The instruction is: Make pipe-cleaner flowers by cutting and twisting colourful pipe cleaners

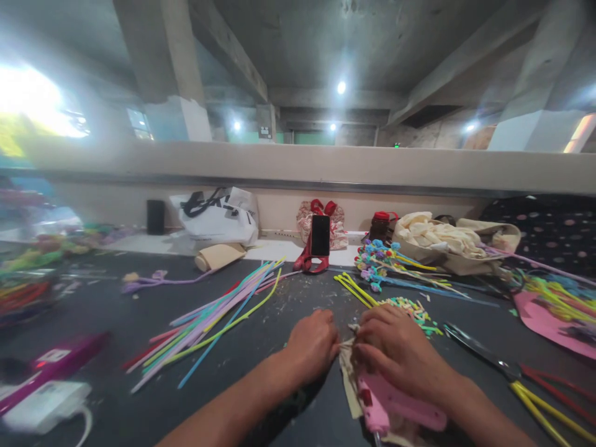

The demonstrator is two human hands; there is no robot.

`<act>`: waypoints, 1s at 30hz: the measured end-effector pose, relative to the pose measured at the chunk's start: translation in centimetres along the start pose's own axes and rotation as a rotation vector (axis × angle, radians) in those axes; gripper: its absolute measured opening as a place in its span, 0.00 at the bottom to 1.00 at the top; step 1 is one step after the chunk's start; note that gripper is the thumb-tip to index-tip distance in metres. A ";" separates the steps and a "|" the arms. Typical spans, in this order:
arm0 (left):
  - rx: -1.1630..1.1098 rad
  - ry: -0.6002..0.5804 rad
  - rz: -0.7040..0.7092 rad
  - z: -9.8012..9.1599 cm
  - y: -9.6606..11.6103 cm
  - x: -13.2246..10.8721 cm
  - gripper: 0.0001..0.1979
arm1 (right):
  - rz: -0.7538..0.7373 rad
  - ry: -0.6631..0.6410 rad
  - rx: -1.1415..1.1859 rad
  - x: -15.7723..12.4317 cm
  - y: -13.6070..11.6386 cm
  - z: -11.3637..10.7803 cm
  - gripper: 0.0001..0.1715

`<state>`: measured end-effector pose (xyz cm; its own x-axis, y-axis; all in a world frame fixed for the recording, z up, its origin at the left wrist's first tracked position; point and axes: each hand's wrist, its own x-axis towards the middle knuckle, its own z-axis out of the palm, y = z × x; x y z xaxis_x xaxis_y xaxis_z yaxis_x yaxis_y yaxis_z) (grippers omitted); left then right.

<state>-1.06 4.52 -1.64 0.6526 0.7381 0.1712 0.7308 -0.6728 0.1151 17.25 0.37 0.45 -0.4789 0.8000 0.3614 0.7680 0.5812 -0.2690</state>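
Note:
My left hand (314, 343) is closed, fingertips pressed together at the near middle of the dark table. Whatever it pinches is too small or hidden to name. Close on its right, my right hand (395, 341) has curled fingers, with a small pale bit showing at the fingertips that I cannot make out. Below the right palm lies a pink hot glue gun (410, 403), resting on a crumpled beige cloth (349, 385). Just beyond the right hand are a pile of short, pastel cut pieces (419, 310) and yellow pipe cleaners (356, 290).
Long pastel pipe cleaners (218, 316) lie to the left. Scissors (488, 357) lie open at right, near red and yellow stems. A phone (320, 236) stands on a red holder (310, 261) at the back. A white power adapter (49, 403) sits at the near left.

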 end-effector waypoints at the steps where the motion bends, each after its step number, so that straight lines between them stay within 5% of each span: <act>1: 0.005 -0.004 -0.016 -0.2 -0.4 -0.7 0.09 | 0.004 0.021 0.015 0.0 0.1 -0.2 0.06; 8: -0.043 0.037 -0.183 -1.8 -2.9 -3.4 0.07 | -0.115 -0.138 0.123 0.5 -2.3 -0.2 0.07; 12: -0.126 0.079 -0.293 -2.5 -3.6 -3.5 0.09 | -0.188 -0.273 -0.032 0.7 -3.7 1.2 0.06; 20: -0.256 0.142 -0.420 -3.2 -4.8 -4.6 0.12 | -0.039 -0.172 -0.215 -0.3 -0.1 2.5 0.08; 25: -0.315 0.207 -0.456 -3.8 -6.0 -5.1 0.13 | -0.041 -0.143 -0.149 1.4 -1.5 2.3 0.06; 30: -0.328 0.284 -0.487 -4.3 -7.0 -5.5 0.14 | -0.105 -0.271 -0.308 4.9 -2.7 3.1 0.08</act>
<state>-10.61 4.95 0.78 0.1504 0.9507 0.2710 0.8015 -0.2778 0.5296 11.50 3.17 0.23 -0.6245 0.7727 0.1137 0.7804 0.6231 0.0513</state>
